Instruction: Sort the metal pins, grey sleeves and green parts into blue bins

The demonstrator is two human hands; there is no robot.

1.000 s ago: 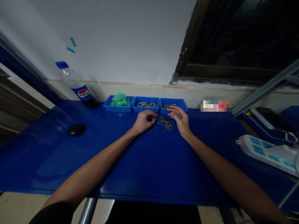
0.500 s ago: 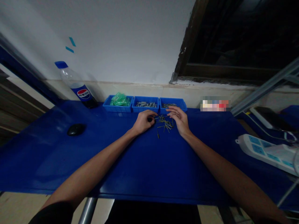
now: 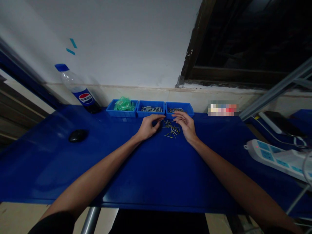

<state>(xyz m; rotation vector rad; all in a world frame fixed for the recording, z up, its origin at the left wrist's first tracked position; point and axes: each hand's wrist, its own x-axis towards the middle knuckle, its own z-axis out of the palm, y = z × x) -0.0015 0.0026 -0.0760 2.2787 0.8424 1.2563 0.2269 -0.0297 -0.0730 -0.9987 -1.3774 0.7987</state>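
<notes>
Between my hands a loose pile of thin brass-coloured metal pins [image 3: 172, 130] lies on the blue table. They look like small rods or bits; their exact kind is too small to tell. My left hand [image 3: 149, 126] rests at the pile's left side, with fingers stretched forward and thumb apart from them. On the right side, my right hand [image 3: 185, 125] is open, its fingers curved loosely over the pile's edge. I see nothing held in either hand. Just behind the fingers stands a blue bin of thin metal rods [image 3: 191, 110], partly hidden by my right hand.
Beside it are a blue bin of short metal pieces [image 3: 139, 113] and a blue bin with green plastic packets [image 3: 110, 113]. A cola bottle [image 3: 85, 97] and black mouse [image 3: 77, 136] stand left. A power strip [image 3: 275, 156] lies right, near a blurred-out box [image 3: 223, 109].
The single pin lying in front of the pile is no longer there, and the pile is slightly more gathered. My left fingers have straightened a little. The view has shifted slightly.
</notes>
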